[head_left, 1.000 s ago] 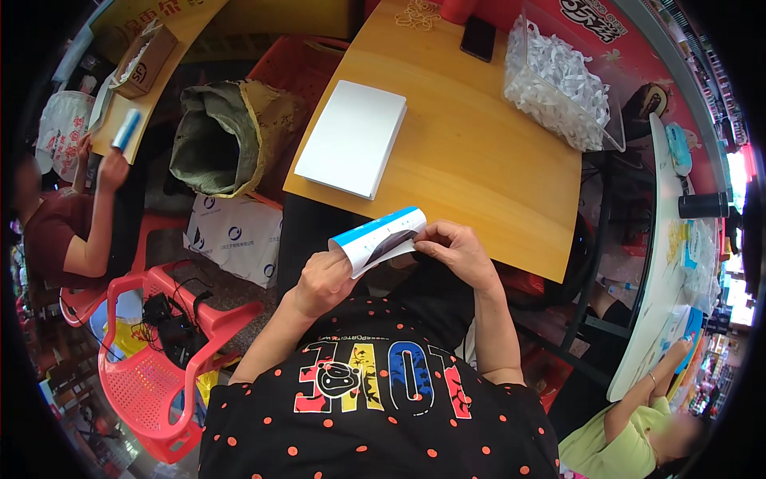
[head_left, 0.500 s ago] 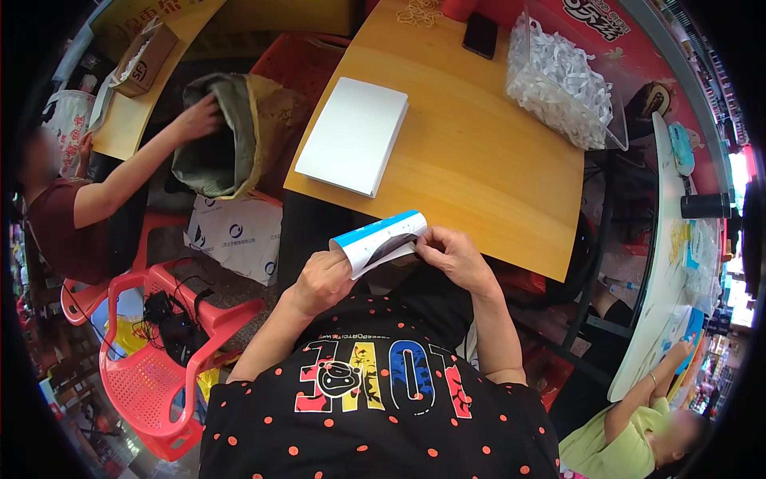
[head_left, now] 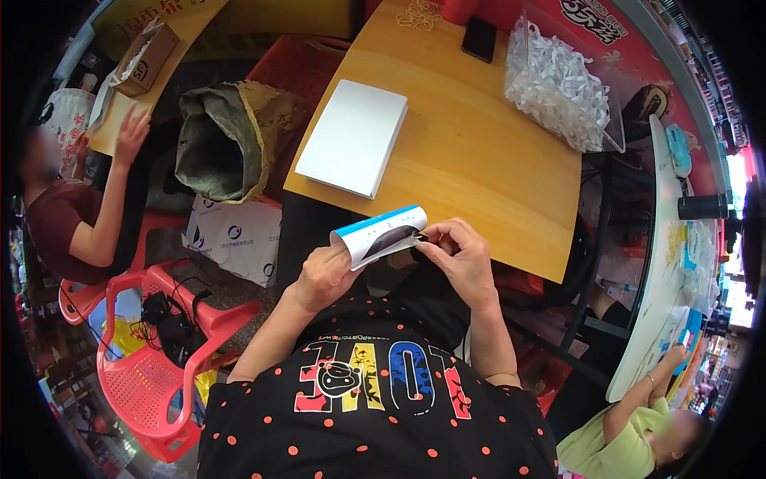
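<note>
A curled printed paper sheet point(head_left: 381, 231), white with a blue band and a dark picture, is held above my lap, just off the table's near edge. My left hand point(head_left: 323, 278) is closed on its left end, the fingertips hidden behind the paper. At the right end, my right hand point(head_left: 463, 259) is closed in a pinch, its thumb and index finger touching or nearly touching the sheet's edge. A tiny dark and yellowish bit shows at those fingertips, too small to name. Beyond, a neat stack of white paper point(head_left: 353, 137) lies on the wooden table point(head_left: 471, 168).
A clear bin point(head_left: 610, 132) of white curled strips, a phone point(head_left: 479, 40) and rubber bands point(head_left: 419, 14) occupy the table. An open sack point(head_left: 215, 152) and red chair point(head_left: 148, 387) stand left. Co-workers sit left point(head_left: 72, 215) and right point(head_left: 618, 431).
My right hand has drawn slightly right and its fingers have shifted at the sheet's end. The left co-worker's hand has left the sack and is now raised by the other table.
</note>
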### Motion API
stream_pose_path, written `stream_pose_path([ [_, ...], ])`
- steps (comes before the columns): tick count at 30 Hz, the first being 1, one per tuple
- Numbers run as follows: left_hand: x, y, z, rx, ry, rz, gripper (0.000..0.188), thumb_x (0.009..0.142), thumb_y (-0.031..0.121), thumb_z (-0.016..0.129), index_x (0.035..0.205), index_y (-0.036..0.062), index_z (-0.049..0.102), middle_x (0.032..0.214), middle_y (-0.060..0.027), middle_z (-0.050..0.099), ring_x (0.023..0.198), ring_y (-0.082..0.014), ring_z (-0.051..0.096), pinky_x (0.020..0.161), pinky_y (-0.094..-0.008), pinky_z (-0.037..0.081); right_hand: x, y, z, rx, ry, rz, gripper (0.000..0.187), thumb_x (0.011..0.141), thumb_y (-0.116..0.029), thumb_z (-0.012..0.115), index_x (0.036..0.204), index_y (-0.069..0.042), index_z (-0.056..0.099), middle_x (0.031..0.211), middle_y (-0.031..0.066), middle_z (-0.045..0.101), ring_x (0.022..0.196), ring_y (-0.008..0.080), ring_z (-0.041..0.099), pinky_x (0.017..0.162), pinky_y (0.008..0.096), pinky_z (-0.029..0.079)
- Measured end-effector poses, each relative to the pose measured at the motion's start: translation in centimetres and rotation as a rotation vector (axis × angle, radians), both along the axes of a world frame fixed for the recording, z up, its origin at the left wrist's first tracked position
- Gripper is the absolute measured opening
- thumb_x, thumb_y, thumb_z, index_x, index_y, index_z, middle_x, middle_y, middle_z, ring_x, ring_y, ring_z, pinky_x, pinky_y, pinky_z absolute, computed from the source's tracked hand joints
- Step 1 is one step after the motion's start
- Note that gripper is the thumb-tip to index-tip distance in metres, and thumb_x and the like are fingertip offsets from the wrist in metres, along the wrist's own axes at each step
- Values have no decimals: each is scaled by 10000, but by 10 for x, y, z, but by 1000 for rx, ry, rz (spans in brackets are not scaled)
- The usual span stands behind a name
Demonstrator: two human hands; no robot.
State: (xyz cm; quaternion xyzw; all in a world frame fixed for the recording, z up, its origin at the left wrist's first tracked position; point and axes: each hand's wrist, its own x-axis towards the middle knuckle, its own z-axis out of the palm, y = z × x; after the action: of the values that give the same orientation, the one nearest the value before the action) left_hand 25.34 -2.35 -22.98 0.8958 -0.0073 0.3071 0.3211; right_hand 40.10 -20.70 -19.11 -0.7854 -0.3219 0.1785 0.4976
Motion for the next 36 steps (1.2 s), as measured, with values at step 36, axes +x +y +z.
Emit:
stream_pose_path([
  [36, 8, 12, 18, -1715, -13, 83, 169, 885, 86, 598, 976, -51, 636, 903, -182, 690, 761, -222, 703, 682, -304, 585, 23, 35, 23, 357, -22, -76, 61, 812, 25, 658, 869, 6, 647, 847, 23, 584, 708, 59, 492, 634, 193, 402],
])
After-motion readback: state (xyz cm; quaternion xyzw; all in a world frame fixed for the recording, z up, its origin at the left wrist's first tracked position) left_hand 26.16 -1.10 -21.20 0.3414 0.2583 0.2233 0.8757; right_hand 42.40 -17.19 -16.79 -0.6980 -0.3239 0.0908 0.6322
